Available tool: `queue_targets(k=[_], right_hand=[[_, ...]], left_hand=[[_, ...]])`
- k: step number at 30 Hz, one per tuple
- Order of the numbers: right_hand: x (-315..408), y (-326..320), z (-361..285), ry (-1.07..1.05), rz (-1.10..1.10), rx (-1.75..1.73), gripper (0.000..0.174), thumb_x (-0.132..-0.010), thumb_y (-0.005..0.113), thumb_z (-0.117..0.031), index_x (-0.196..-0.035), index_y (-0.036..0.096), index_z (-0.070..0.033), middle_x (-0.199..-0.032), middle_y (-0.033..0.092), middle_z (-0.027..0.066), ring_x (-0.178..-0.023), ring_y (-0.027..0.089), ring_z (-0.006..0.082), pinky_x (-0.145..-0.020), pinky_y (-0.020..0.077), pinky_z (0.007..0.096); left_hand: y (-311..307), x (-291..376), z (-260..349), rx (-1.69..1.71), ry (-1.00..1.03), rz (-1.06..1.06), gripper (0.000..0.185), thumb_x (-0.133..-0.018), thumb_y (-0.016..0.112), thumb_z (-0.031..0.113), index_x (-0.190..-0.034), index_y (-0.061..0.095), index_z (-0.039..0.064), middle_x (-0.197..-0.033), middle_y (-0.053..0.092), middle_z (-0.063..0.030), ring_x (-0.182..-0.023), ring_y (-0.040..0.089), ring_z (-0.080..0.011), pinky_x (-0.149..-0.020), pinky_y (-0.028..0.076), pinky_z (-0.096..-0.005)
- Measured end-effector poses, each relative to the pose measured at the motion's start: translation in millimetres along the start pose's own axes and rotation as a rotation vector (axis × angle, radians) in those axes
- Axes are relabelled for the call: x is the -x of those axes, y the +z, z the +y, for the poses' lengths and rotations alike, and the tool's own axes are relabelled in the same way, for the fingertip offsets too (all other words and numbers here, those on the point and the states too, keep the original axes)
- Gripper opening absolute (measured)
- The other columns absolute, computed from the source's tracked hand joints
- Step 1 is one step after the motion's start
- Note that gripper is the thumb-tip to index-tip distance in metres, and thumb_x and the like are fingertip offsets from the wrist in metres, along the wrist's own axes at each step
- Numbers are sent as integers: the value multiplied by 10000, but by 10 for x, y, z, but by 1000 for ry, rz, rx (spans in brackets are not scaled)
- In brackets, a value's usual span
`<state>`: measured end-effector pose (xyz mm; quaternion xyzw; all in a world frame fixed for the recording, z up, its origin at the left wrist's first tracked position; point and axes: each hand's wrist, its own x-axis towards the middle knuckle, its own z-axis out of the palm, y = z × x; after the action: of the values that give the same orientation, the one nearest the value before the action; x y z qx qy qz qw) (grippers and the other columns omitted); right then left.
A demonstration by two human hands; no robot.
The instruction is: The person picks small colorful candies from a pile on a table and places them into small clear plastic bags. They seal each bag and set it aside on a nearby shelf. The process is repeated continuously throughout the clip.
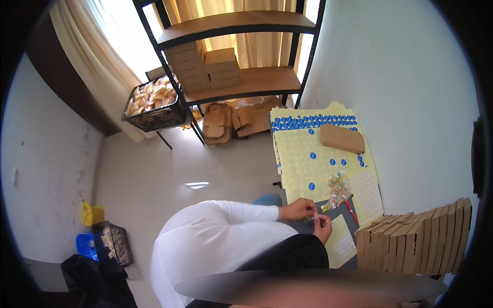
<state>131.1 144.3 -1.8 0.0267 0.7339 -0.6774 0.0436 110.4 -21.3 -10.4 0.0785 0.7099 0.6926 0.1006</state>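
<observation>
My left hand point(301, 209), coming from a white sleeve, and my right hand point(322, 226) meet at their fingertips over the dark tabletop. Their fingers pinch a small plastic packet point(308, 218) with green in it, mostly covered by the left hand. Just beyond them lies a pile of small clear packets of colourful pieces point(339, 186), apparently sweets. To the right of the pile is a red pen point(351, 211). A sheet of white labels point(341, 242) lies beside my right hand; another label sheet point(368, 192) is farther back.
Yellow backing sheets with blue round stickers point(296, 154) cover the table's far part, under a brown cardboard box point(342, 138). A row of cardboard boxes point(412, 244) stands at the right. Beyond are a metal shelf point(265, 79) with boxes and a black basket point(154, 117) of wrapped packets.
</observation>
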Motion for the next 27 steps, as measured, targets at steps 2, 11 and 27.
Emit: queue_targets(k=[2, 11, 27], right_hand=[[-6, -45, -25, 56, 2, 1, 180, -911, 684, -142, -904, 595, 14, -801, 599, 36, -771, 547, 105, -718, 443, 246], [-33, -179, 32, 71, 33, -26, 157, -946, 611, -132, -897, 608, 18, -823, 625, 46, -779, 575, 122, -742, 471, 258], [-114, -288, 291, 7, 134, -81, 161, -956, 613, -172, -947, 640, -14, -781, 634, 16, -705, 578, 81, -657, 475, 225]], left_hand=[[16, -31, 2, -40, -10, -22, 146, -832, 682, 125, -913, 688, 3, -791, 667, -98, -741, 628, -158, -679, 494, -302], [131, -102, 35, -6, -23, -58, 144, -835, 624, 93, -917, 682, -9, -804, 682, -107, -770, 648, -167, -711, 508, -307], [141, -185, -58, -129, 12, -169, 240, -908, 636, 190, -1060, 662, 6, -900, 689, -92, -848, 636, -143, -774, 508, -303]])
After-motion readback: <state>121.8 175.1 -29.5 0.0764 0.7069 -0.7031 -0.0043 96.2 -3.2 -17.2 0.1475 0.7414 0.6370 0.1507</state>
